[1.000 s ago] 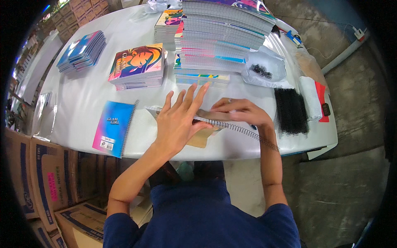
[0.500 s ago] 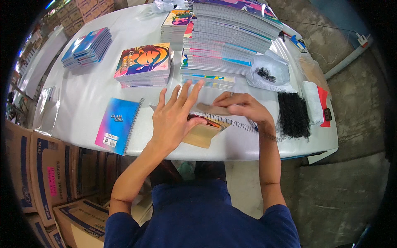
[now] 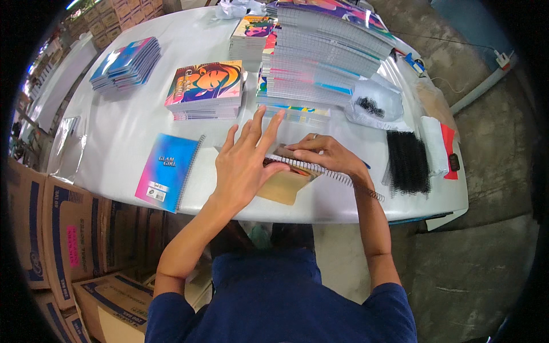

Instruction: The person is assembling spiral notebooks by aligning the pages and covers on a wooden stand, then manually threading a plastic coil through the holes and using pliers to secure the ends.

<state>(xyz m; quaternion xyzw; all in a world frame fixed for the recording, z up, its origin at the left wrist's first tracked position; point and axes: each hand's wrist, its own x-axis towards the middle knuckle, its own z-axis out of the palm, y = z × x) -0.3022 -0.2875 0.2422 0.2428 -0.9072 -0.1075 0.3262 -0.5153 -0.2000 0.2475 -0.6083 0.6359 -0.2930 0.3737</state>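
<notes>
A notebook stands tilted on the table before me, its tan side toward me. Along its upper edge runs a dark spiral coil, its loose tail reaching right, past my right wrist. My left hand leans over the notebook's left part, fingers spread and stretched out, thumb against its upper edge. Just behind the coil my right hand has its fingers bent and pressed together at a flat brown piece; what they grip is partly hidden. A bound blue-pink notebook lies to the left.
Behind my hands rise a tall stack of page blocks and a shorter stack with orange covers. Blue notebooks are piled far left. Black coils lie at right, near a white plastic bag. Cardboard boxes stand below left.
The coil's loose tail has drawn left toward the notebook and looks shorter. My right hand has shifted slightly left along the edge. My left hand keeps its place on the notebook.
</notes>
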